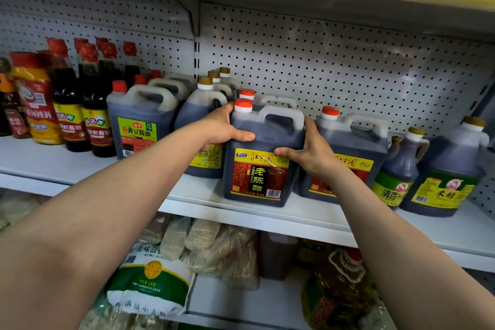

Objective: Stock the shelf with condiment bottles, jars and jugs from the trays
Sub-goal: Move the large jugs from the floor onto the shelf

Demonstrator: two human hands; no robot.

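While the left hand (224, 127) gripped the upper left shoulder of the vinegar jug (261, 158), thumb lying across its front, the right hand (308, 151) clasped its right side below the moulded handle. So the jug stood upright between both hands, equally near to each, at the front edge of the shelf (67, 166). It was of smooth translucent plastic, square in shape, dark liquid inside, with a glossy label and an orange cap (243, 105). I judged it should be pushed straight back, beside the similar jug (348, 153) on its right.
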